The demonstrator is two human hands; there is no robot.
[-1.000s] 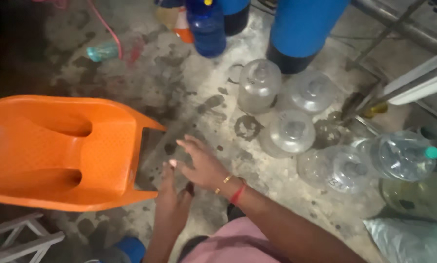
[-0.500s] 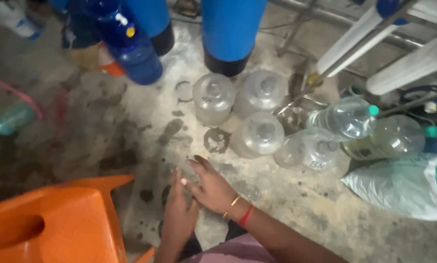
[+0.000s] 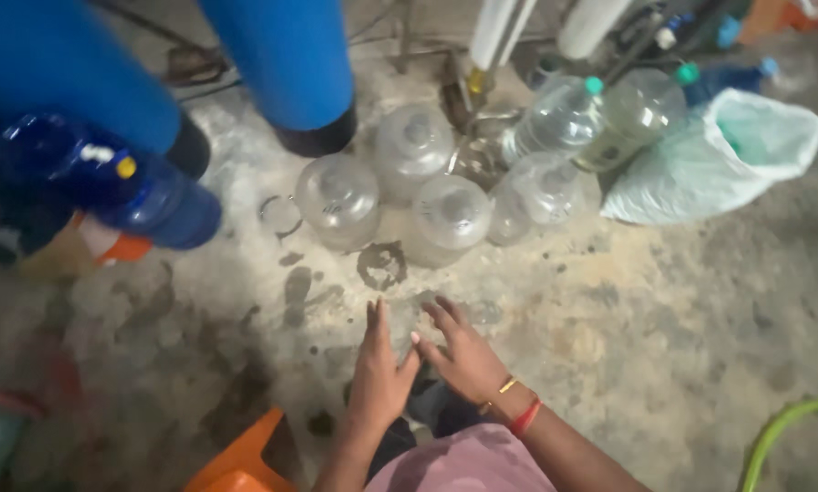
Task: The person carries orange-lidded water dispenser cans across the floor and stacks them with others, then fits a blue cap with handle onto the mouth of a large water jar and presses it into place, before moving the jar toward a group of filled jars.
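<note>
Left hand (image 3: 379, 369) and right hand (image 3: 463, 351), fingers spread, holding nothing, above wet concrete floor (image 3: 664, 319), near clear plastic jars (image 3: 445, 214).

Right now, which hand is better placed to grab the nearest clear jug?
Probably the right hand: it is empty, fingers spread, and reaches further forward towards the nearest clear jug. The left hand, also empty, sits slightly further back and off to the jug's left.

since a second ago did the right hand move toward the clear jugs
Cannot tell: the camera swung. The right hand looks about as far from the clear jugs as before, open over the floor.
</note>
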